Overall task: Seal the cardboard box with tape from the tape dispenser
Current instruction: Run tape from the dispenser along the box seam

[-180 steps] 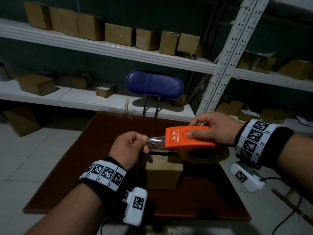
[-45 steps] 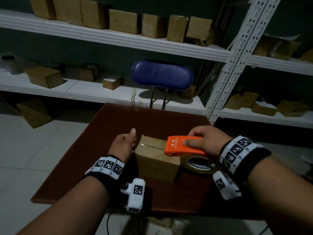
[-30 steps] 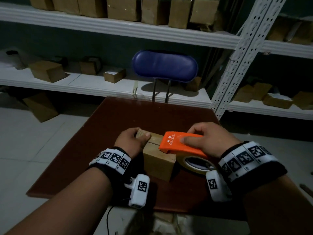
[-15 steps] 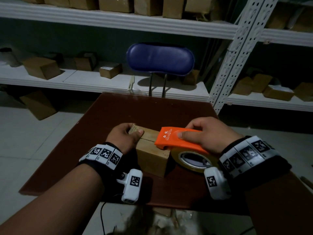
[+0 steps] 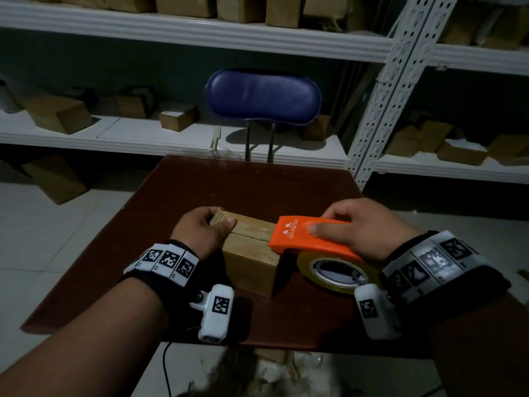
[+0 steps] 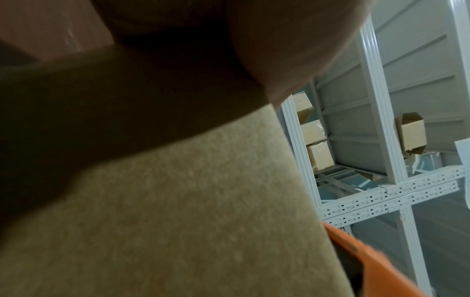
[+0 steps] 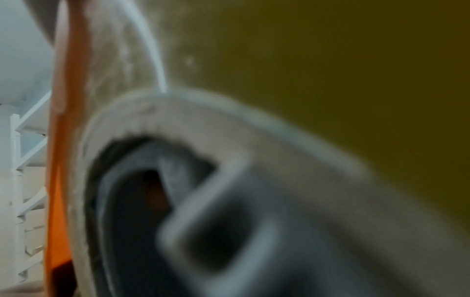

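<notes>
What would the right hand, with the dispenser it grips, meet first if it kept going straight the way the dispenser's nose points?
Probably the left hand, holding the cardboard box at its far-left end. The right hand aims the tape dispenser leftward along the seam; depth is uncertain.

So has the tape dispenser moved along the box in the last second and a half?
Yes. The tape dispenser has slid rightwards along the seam toward the right edge of the box, which sits on the table; its roll now hangs past that edge.

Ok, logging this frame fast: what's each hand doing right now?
Left hand: grips the far-left end of the cardboard box, thumb on top.
Right hand: holds the orange tape dispenser at the box's right end.
</notes>
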The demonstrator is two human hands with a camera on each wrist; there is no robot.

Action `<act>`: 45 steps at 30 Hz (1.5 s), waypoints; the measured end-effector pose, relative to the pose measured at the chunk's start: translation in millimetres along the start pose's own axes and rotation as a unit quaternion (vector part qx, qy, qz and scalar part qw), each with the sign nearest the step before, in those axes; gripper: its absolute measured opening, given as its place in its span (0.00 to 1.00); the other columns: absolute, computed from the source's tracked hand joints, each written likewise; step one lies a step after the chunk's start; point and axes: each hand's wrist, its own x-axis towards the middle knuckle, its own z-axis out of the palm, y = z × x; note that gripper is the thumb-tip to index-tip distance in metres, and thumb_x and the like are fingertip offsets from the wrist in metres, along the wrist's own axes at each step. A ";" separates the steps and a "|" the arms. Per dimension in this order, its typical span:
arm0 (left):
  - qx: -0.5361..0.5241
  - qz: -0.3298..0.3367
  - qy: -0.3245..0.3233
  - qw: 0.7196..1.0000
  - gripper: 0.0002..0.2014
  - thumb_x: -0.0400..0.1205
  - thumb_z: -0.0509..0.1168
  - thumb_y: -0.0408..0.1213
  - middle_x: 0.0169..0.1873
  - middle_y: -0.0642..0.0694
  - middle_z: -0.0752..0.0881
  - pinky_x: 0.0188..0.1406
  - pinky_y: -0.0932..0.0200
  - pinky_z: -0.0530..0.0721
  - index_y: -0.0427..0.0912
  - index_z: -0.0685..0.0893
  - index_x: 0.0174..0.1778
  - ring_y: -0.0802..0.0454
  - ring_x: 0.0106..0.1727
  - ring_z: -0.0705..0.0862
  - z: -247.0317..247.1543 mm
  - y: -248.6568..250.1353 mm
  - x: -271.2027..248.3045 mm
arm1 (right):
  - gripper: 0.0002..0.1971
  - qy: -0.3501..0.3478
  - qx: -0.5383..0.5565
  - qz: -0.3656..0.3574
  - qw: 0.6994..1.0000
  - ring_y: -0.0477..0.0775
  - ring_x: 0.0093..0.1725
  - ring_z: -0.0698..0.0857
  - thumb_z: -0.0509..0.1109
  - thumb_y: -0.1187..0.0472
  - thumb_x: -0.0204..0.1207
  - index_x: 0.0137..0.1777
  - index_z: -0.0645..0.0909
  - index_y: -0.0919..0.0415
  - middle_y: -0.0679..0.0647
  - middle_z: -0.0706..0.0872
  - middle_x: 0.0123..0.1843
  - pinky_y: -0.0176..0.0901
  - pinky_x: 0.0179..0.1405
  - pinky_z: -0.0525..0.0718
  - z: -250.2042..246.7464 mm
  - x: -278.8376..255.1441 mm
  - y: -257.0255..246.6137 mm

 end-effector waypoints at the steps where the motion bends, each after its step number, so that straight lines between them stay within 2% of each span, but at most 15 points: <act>1: -0.006 0.000 0.000 1.000 0.17 0.80 0.73 0.51 0.52 0.52 0.90 0.51 0.51 0.86 0.50 0.86 0.63 0.50 0.52 0.89 0.3 -0.3 0.2 | 0.18 -0.003 0.000 0.000 1.000 0.47 0.45 0.90 0.76 0.31 0.67 0.46 0.88 0.43 0.44 0.91 0.44 0.54 0.53 0.88 -0.7 -0.8 1.0; 3: -0.009 0.000 0.003 1.000 0.16 0.80 0.73 0.50 0.52 0.52 0.90 0.58 0.46 0.86 0.51 0.86 0.62 0.50 0.52 0.88 0.7 -0.7 0.6 | 0.19 -0.005 0.000 0.000 1.000 0.46 0.46 0.89 0.75 0.31 0.67 0.47 0.88 0.43 0.43 0.90 0.45 0.53 0.52 0.89 -1.5 -1.8 2.6; 7: -0.013 -0.001 0.001 1.000 0.07 0.80 0.73 0.49 0.49 0.54 0.90 0.58 0.44 0.87 0.55 0.87 0.52 0.50 0.51 0.89 1.6 -0.4 1.4 | 0.19 0.002 0.006 -0.007 1.000 0.46 0.45 0.90 0.76 0.31 0.67 0.47 0.88 0.43 0.43 0.91 0.45 0.51 0.51 0.89 -2.1 -3.2 4.8; 10: -0.022 -0.004 0.001 1.000 0.11 0.80 0.73 0.49 0.49 0.55 0.90 0.58 0.43 0.87 0.53 0.87 0.56 0.49 0.51 0.89 2.7 -0.3 1.2 | 0.19 -0.003 0.007 -0.005 1.000 0.46 0.46 0.90 0.76 0.31 0.67 0.47 0.88 0.43 0.43 0.91 0.45 0.50 0.50 0.88 -3.1 -3.3 7.1; 12: -0.021 -0.002 -0.004 1.000 0.07 0.80 0.73 0.48 0.48 0.55 0.90 0.56 0.45 0.87 0.54 0.87 0.52 0.49 0.50 0.89 3.2 -0.3 1.0 | 0.18 -0.004 0.007 -0.004 1.000 0.46 0.45 0.90 0.76 0.32 0.67 0.47 0.88 0.44 0.43 0.91 0.45 0.50 0.49 0.88 -5.2 -3.6 10.2; 15: -0.035 -0.012 -0.003 0.999 0.05 0.80 0.74 0.49 0.48 0.52 0.91 0.58 0.40 0.87 0.56 0.86 0.48 0.47 0.50 0.90 3.2 -0.3 1.3 | 0.16 -0.002 0.003 0.000 1.000 0.46 0.45 0.90 0.76 0.34 0.69 0.47 0.88 0.43 0.44 0.91 0.45 0.50 0.49 0.89 -9.0 -6.0 15.5; 21: -0.025 -0.013 -0.001 1.000 0.14 0.80 0.73 0.49 0.51 0.52 0.90 0.59 0.42 0.87 0.51 0.87 0.60 0.49 0.51 0.89 3.8 1.3 -1.4 | 0.15 0.002 0.018 -0.001 1.000 0.47 0.45 0.90 0.77 0.36 0.70 0.47 0.89 0.44 0.44 0.91 0.45 0.47 0.46 0.87 -10.2 -8.6 21.2; 25: -0.019 -0.012 0.000 1.000 0.15 0.79 0.73 0.50 0.51 0.52 0.91 0.58 0.42 0.87 0.51 0.87 0.60 0.48 0.52 0.89 3.8 0.6 -1.2 | 0.14 0.003 0.021 0.003 1.000 0.46 0.43 0.91 0.77 0.36 0.70 0.46 0.89 0.44 0.45 0.92 0.45 0.43 0.41 0.85 -12.6 -11.6 25.4; 32: -0.006 -0.011 0.004 1.000 0.15 0.79 0.73 0.51 0.51 0.52 0.91 0.61 0.40 0.86 0.52 0.87 0.59 0.48 0.53 0.89 4.2 0.2 -0.1 | 0.15 -0.008 0.023 0.018 1.000 0.47 0.45 0.91 0.77 0.34 0.68 0.46 0.89 0.42 0.44 0.91 0.46 0.47 0.46 0.88 -15.6 -15.2 36.1; 35: 0.003 -0.002 0.011 1.000 0.15 0.79 0.73 0.51 0.51 0.52 0.90 0.59 0.44 0.86 0.51 0.87 0.59 0.49 0.52 0.88 4.5 -0.1 -0.1 | 0.19 -0.005 0.030 0.024 0.999 0.48 0.46 0.91 0.77 0.31 0.62 0.44 0.89 0.42 0.44 0.91 0.47 0.50 0.49 0.89 -18.6 -16.0 42.7; 37: 0.006 0.000 0.011 1.000 0.15 0.79 0.73 0.52 0.52 0.52 0.90 0.60 0.42 0.86 0.52 0.87 0.60 0.48 0.53 0.88 4.6 -0.2 -0.2 | 0.21 -0.001 0.037 0.024 0.999 0.48 0.45 0.91 0.76 0.27 0.56 0.43 0.89 0.39 0.44 0.91 0.45 0.51 0.49 0.90 -18.5 -16.3 46.9; 40: 0.004 -0.002 0.010 1.000 0.15 0.79 0.73 0.51 0.52 0.51 0.90 0.62 0.40 0.86 0.51 0.87 0.59 0.47 0.53 0.89 4.8 -0.2 0.2 | 0.16 0.001 0.041 0.025 0.999 0.48 0.46 0.91 0.78 0.32 0.62 0.43 0.89 0.39 0.44 0.91 0.46 0.52 0.49 0.89 -19.3 -17.4 48.9; 42: 0.007 -0.001 0.009 1.000 0.16 0.79 0.73 0.52 0.53 0.51 0.90 0.62 0.40 0.86 0.51 0.87 0.60 0.47 0.53 0.89 4.8 0.4 -0.1 | 0.15 -0.004 0.032 0.024 0.999 0.47 0.46 0.90 0.77 0.35 0.66 0.44 0.89 0.42 0.45 0.91 0.47 0.46 0.44 0.86 -21.9 -18.0 49.5; 45: 0.002 -0.004 0.012 1.000 0.16 0.79 0.73 0.51 0.53 0.51 0.90 0.61 0.41 0.86 0.50 0.87 0.61 0.48 0.53 0.88 5.1 1.5 -1.4 | 0.17 -0.007 0.039 0.030 0.999 0.48 0.46 0.90 0.78 0.33 0.62 0.44 0.90 0.42 0.45 0.91 0.46 0.45 0.43 0.85 -23.3 -20.0 49.8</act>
